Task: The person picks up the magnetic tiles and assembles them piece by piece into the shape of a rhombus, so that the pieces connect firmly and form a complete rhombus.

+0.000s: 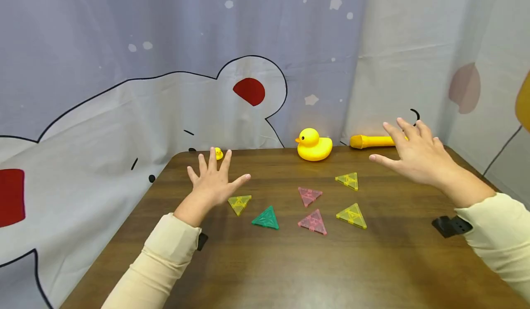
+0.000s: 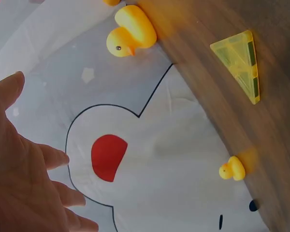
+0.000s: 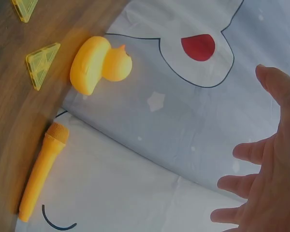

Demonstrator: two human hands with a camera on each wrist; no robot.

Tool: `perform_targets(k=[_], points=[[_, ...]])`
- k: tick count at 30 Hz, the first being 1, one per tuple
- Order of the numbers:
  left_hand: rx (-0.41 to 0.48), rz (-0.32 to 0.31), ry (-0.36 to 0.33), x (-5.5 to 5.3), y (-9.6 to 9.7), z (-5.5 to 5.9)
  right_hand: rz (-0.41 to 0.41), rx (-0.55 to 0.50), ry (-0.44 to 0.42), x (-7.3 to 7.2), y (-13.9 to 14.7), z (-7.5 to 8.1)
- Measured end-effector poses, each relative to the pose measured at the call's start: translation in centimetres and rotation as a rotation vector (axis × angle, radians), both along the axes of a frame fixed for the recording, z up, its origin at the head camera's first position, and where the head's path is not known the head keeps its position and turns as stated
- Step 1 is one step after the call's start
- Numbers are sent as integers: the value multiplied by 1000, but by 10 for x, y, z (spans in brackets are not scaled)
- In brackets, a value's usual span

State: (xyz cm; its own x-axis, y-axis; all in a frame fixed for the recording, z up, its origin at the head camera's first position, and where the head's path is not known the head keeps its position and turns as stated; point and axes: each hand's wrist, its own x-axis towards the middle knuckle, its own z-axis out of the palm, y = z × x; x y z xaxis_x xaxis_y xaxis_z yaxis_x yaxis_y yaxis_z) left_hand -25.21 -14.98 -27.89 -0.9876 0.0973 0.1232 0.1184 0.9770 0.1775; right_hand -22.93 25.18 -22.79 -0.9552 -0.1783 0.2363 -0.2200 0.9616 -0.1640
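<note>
My left hand [image 1: 213,184] hovers over the table's left side with fingers spread, holding nothing. Nearest to it are a yellow triangular tile [image 1: 239,203] and a small rubber duck [image 1: 218,153], which its fingers partly overlap in the head view. A green triangular tile [image 1: 267,218] lies to its right. On the right side my right hand [image 1: 421,157] is raised, fingers apart, with nothing in it. Behind it lies a yellow toy microphone [image 1: 372,141], its handle end hidden in the head view. In the right wrist view the whole microphone [image 3: 42,169] shows.
A large rubber duck [image 1: 314,145] sits at the table's back edge. Two pink triangular tiles [image 1: 313,222] and two more yellow tiles [image 1: 352,215] lie flat between the hands. A printed curtain [image 1: 165,106] hangs right behind the brown table [image 1: 290,272].
</note>
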Motion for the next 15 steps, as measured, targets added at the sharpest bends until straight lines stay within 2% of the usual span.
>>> perform_targets(k=[7,15], points=[[-10,-11,-39,4,3,-10,30,-19,-3,-1,-5,-11],[-54,-38,-82,8,16,-31,72,9,14,-2,-17,-30]])
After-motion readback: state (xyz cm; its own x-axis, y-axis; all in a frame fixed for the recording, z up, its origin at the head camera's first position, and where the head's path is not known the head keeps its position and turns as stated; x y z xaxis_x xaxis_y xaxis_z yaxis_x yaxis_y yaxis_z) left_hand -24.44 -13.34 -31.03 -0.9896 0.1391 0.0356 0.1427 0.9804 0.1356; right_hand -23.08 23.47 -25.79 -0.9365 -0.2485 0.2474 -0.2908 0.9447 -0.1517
